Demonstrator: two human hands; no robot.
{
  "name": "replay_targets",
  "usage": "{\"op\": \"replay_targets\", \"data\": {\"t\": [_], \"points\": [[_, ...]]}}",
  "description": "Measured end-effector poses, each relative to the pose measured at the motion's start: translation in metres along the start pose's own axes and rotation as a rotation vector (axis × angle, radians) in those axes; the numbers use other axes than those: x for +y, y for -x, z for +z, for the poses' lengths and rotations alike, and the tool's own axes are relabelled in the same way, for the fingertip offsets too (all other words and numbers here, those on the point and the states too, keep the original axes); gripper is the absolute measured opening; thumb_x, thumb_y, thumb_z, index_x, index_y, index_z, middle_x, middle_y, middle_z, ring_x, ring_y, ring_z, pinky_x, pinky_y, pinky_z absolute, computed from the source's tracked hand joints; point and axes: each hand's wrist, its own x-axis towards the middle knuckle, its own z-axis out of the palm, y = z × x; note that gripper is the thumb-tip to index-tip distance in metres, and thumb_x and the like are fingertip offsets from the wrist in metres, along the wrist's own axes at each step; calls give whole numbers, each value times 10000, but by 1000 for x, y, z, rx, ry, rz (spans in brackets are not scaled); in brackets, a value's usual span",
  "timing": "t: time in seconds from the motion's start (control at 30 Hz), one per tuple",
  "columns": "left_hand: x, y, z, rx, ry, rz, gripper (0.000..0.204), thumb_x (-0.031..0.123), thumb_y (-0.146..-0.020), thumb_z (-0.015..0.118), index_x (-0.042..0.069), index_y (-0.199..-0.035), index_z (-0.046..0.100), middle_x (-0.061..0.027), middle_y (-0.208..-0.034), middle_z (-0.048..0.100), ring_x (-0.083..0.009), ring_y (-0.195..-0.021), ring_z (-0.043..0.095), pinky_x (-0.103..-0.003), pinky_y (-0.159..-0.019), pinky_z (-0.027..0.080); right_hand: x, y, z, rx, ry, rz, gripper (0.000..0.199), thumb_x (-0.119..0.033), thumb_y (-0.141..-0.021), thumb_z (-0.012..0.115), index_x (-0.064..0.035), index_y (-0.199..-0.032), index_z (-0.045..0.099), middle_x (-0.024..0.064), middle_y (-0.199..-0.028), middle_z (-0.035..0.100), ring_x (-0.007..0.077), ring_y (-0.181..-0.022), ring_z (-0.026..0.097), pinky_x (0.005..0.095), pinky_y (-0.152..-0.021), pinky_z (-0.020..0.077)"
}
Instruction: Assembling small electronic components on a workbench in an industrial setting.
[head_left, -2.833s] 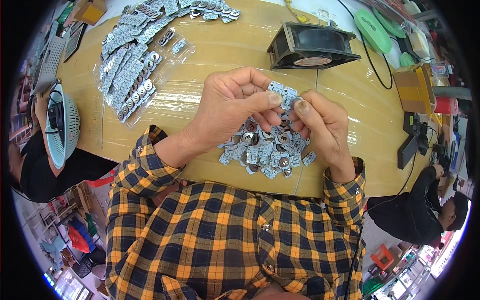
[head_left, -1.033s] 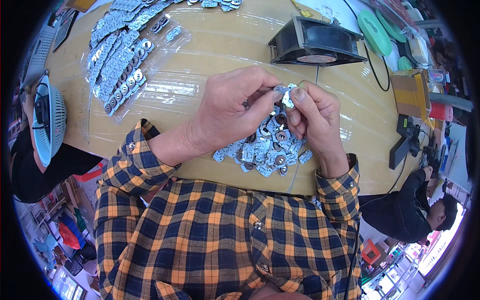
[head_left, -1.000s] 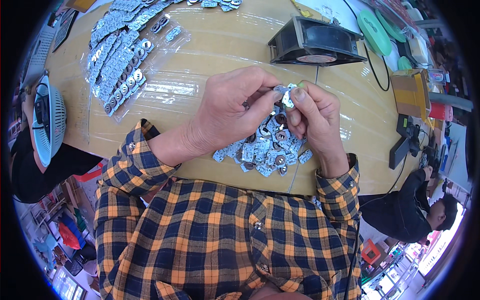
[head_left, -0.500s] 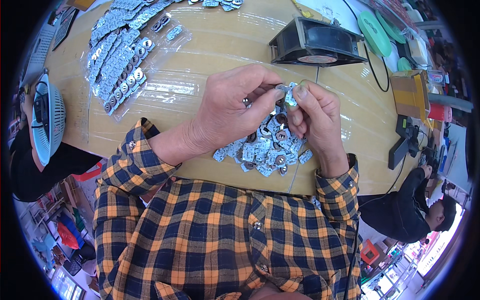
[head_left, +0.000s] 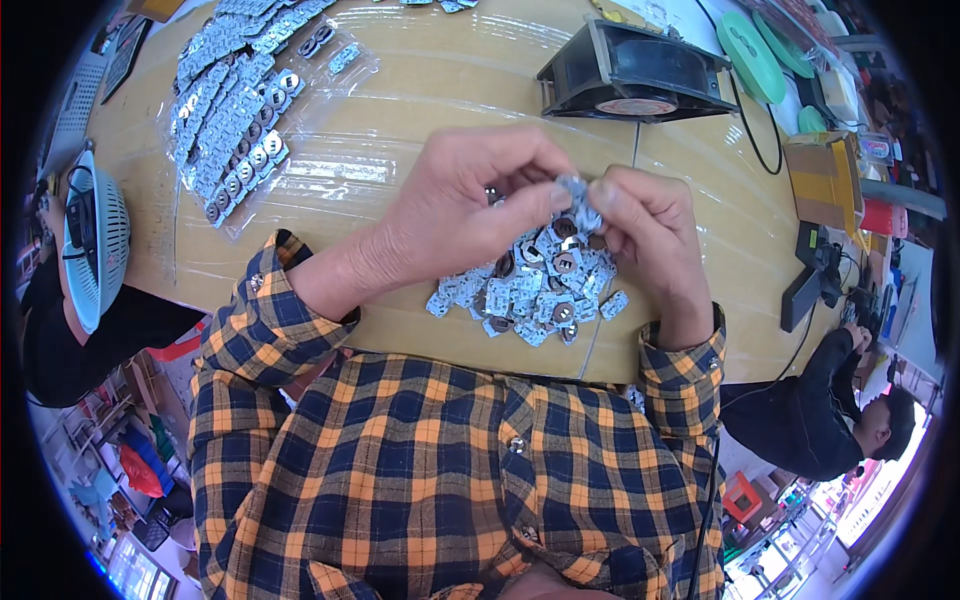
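Observation:
Both hands meet over the table, pinching a small pale circuit board point(head_left: 580, 207) between thumbs and fingertips. My left hand point(head_left: 475, 205) closes on its left side, and my right hand point(head_left: 652, 225) grips its right side. Motion blurs the board, and fingers cover part of it. Beneath them lies a loose pile of similar little boards point(head_left: 535, 295), some carrying round brown or dark discs. A small piece also shows within the curl of my left hand, too hidden to name.
Rows of boards point(head_left: 225, 130) lie on clear plastic at the far left. Beyond the right hand stands a black cooling fan point(head_left: 635, 75). Around the table are a light-blue basket point(head_left: 105, 240), green trays point(head_left: 750, 60) and a cardboard box point(head_left: 822, 180). A co-worker point(head_left: 815, 410) sits at right.
The pinched board has come slightly lower and turned, now blurred. My right hand has shifted a little right and down; the left keeps nearly the same place.

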Motion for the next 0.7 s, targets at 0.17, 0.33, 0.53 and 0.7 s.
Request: {"op": "replay_targets", "data": {"t": [0.17, 0.33, 0.53, 0.7], "points": [[-3, 0, 2, 28, 278, -233, 171, 8, -888, 626, -63, -1042, 652, -64, -827, 696, -77, -741, 670, -178, -647, 517, 2, 2, -3, -63, 414, -163, 277, -157, -938, 612, 19, -725, 588, 4, -567, 466, 78, -540, 429, 263, -498, 345], [-3, 1, 5, -82, 174, -183, 163, 37, -911, 627, -46, -1046, 665, -67, -825, 701, -64, -719, 663, -170, -601, 512, -2, 5, -4, -55, 291, -172, 222, -127, -939, 602, 38, -791, 619, 40, -628, 542, 91, -564, 491, 261, -513, 387], [5, 1, 3, -66, 257, -311, 135, 43, -915, 625, -43, -1013, 660, -79, -821, 703, -66, -666, 662, -160, -532, 489, -11, 10, 1, 63, 215, -159, 208, -111, -947, 590, 26, -800, 644, 36, -639, 580, 77, -570, 513, 247, -509, 392], [6, 1, 2, -88, 353, -351, 126, 50, -921, 622, -43, -998, 657, -92, -811, 701, -88, -664, 669, -170, -530, 504, -3, 7, 12, 74, 308, -255, 199, -106, -939, 610, 17, -787, 646, 6, -589, 558, 58, -545, 493, 238, -480, 371]]}}
